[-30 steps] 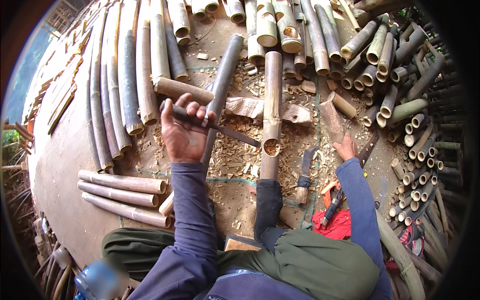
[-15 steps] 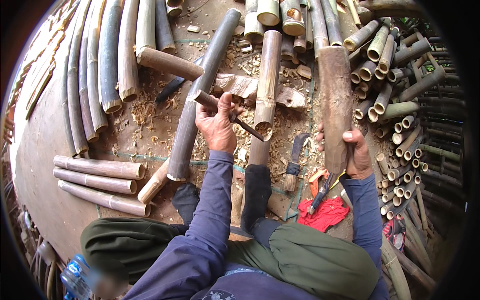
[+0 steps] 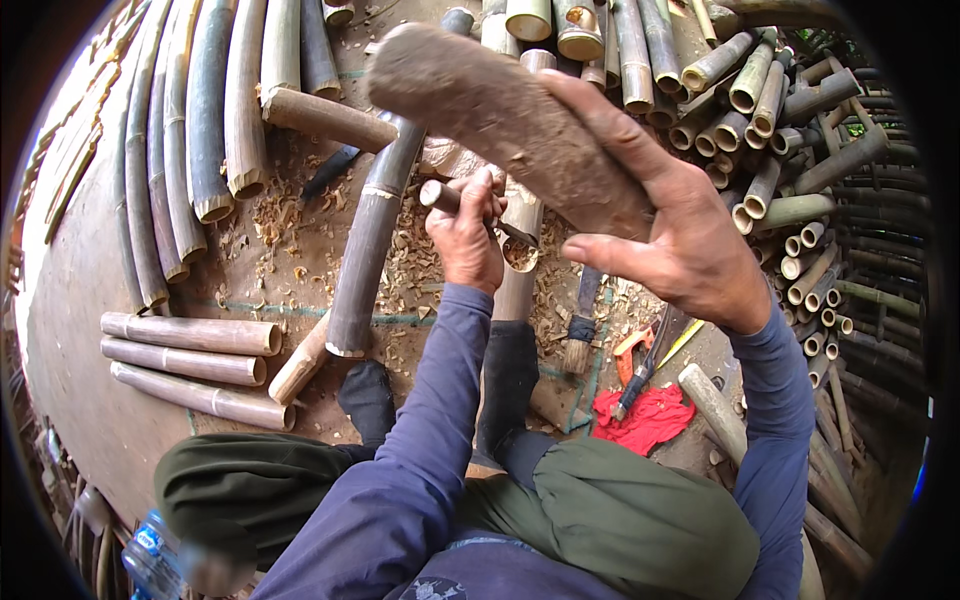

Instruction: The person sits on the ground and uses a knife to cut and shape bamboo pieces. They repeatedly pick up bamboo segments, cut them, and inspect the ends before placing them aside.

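My left hand [image 3: 468,245] is closed around a chisel [image 3: 438,196] with a round wooden handle. Its dark blade points down right to the cut end of a pale bamboo tube [image 3: 523,213]; whether it touches cannot be told. My right hand [image 3: 690,225] grips the lower end of a thick, rough wooden club [image 3: 500,115], raised tilted above the tube and partly hiding it. Wood chips lie inside the tube's end. A long dark bamboo tube [image 3: 362,245] lies left of my left hand. Under the tubes shows a wooden block [image 3: 448,158], partly covered.
Bamboo poles [image 3: 205,120] line the far left, and several short tubes [image 3: 190,332] lie nearer. A large bamboo stack [image 3: 760,110] fills the right side. A knife [image 3: 582,330], a red cloth [image 3: 640,420] and a dark-handled tool [image 3: 632,388] lie near my right knee. Shavings [image 3: 400,270] cover the ground.
My right hand has swung the club up and left, from upright at the right to tilted over the tube. My left hand has shifted slightly right and down with the chisel.
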### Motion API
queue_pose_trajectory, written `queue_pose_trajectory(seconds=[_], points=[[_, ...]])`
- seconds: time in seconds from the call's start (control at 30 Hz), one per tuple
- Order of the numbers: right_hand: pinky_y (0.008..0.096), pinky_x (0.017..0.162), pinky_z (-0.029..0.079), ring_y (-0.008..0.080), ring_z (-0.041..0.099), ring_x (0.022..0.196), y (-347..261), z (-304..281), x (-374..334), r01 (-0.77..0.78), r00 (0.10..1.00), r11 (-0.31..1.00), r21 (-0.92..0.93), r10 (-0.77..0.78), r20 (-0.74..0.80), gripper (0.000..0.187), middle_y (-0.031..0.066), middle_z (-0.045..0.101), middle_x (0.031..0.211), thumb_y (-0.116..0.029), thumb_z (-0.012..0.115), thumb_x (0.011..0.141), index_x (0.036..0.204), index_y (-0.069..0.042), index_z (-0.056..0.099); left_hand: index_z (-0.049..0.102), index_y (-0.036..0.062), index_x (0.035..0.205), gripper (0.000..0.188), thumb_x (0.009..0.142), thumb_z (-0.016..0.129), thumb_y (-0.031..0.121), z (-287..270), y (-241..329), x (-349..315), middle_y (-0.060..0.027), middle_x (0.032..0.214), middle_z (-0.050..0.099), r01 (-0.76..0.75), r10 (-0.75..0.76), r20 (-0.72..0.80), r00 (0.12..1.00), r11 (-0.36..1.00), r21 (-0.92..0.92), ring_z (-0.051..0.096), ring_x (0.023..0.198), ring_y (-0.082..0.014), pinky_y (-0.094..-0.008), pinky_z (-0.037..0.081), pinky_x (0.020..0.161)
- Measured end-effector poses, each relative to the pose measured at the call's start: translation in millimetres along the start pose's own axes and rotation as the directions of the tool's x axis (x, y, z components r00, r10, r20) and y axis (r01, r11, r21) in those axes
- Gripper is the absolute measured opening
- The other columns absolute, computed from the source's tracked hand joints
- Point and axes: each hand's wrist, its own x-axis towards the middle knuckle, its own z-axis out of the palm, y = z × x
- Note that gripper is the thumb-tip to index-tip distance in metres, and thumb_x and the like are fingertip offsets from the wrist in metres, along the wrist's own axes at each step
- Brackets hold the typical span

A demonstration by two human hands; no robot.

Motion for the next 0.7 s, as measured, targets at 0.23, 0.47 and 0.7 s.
queue_pose_trajectory(seconds=[0.23,0.47,0.7], points=[[0.0411,0.079,0.061,0.0311,0.072,0.089,-13,22,14,0.212,0.975,0.844,-0.493,-0.148,0.166,0.067,0.0161,0.067,0.111,-0.015,0.07,0.092,0.154,-0.026,0.05,0.047,0.0074,0.15,0.062,0.1,0.074,0.032,-33,-52,-14,-0.0085,0.142,0.059,-0.037,0.047,0.146,0.988,0.997,-0.072,0.059,0.129,-0.0207,-0.0376,0.048,0.111],[0.0409,0.066,0.06,0.0292,0.068,0.081,-66,2,21,0.142,0.963,0.791,-0.596,0.028,0.268,0.084,0.0192,0.062,0.108,-0.029,0.073,0.093,0.166,-0.032,0.032,0.045,0.004,0.152,0.063,0.106,0.064,0.041,-78,-61,-14,-0.0119,0.15,0.053,0.255,-0.234,0.297,0.926,0.966,-0.036,0.056,0.132,-0.0235,-0.04,0.048,0.111],[0.0422,0.065,0.058,0.0297,0.065,0.077,-35,-2,1,0.154,0.96,0.742,-0.653,0.045,0.277,0.1,0.0144,0.06,0.099,-0.02,0.078,0.081,0.167,-0.036,0.03,0.049,0.0054,0.146,0.053,0.101,0.071,0.024,-42,-67,-29,-0.008,0.142,0.058,0.018,-0.094,0.282,0.955,0.965,0.261,0.059,0.125,-0.0202,-0.0363,0.053,0.104]])
